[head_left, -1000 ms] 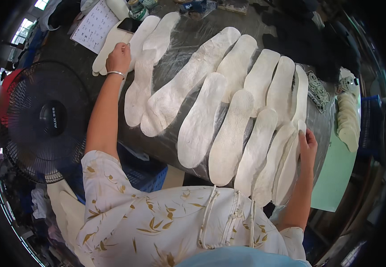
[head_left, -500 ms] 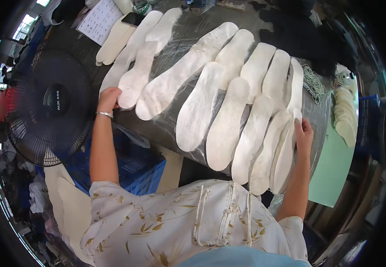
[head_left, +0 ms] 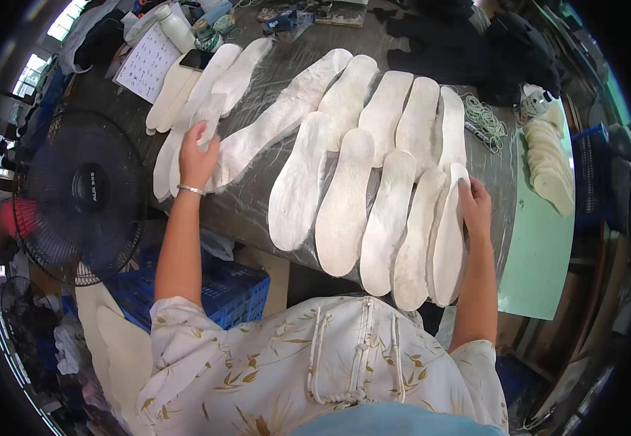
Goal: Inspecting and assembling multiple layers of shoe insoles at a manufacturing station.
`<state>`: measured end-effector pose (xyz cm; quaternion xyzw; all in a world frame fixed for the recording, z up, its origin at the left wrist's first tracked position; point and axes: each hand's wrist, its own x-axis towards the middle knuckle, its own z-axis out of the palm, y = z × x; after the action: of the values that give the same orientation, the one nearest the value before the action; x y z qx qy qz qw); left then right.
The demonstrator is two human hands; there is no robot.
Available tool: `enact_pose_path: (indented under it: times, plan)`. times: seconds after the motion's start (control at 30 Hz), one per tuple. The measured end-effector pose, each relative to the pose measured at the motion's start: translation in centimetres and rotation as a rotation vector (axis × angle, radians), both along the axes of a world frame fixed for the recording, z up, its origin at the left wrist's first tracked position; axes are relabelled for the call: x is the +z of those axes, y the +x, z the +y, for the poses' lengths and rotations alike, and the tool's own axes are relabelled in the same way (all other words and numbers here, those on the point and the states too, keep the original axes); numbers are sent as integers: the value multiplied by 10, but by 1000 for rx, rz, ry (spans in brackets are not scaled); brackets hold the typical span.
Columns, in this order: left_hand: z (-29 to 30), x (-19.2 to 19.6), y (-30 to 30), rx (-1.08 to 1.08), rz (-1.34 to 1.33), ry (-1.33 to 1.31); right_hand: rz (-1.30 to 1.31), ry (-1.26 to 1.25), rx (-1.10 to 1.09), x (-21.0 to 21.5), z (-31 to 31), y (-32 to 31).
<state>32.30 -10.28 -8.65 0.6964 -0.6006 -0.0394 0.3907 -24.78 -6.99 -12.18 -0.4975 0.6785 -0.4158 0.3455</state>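
Several off-white, shoe-sole-shaped insoles lie in two overlapping rows on the dark worktable (head_left: 257, 218). At the left, my left hand (head_left: 199, 160) is closed on a pale insole (head_left: 210, 110), thumb and fingers on either side of it; the hand covers part of that piece. Just right of it lies a slanting insole (head_left: 246, 142). My right hand (head_left: 477, 207) pinches the edge of the rightmost front insole (head_left: 450, 243), with the thumb near its upper end. Between the hands, a wide front insole (head_left: 346, 203) overlaps those behind.
A black fan (head_left: 83, 192) stands at the left, close to my left forearm. Behind are a phone (head_left: 197, 59), a printed sheet (head_left: 148, 64) and a white bottle (head_left: 175, 29). Coiled cord (head_left: 486, 120) and a green board (head_left: 537, 254) lie right. A blue crate (head_left: 232, 294) sits below the table edge.
My left hand has moved right and farther onto the left insoles, shifting the one it holds. My right hand stays at the rightmost insole. The whole view has shifted slightly.
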Motion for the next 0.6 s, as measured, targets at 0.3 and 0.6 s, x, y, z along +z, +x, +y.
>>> enact_pose_path:
  times: [0.3,0.6]
  plan:
    - [-157,-21,-71,-102,186,619,-22,-10,-30,-2,-1,8]
    - [-153,-4,-69,-135,106,488,-31,-23,-18,-4,3,-3]
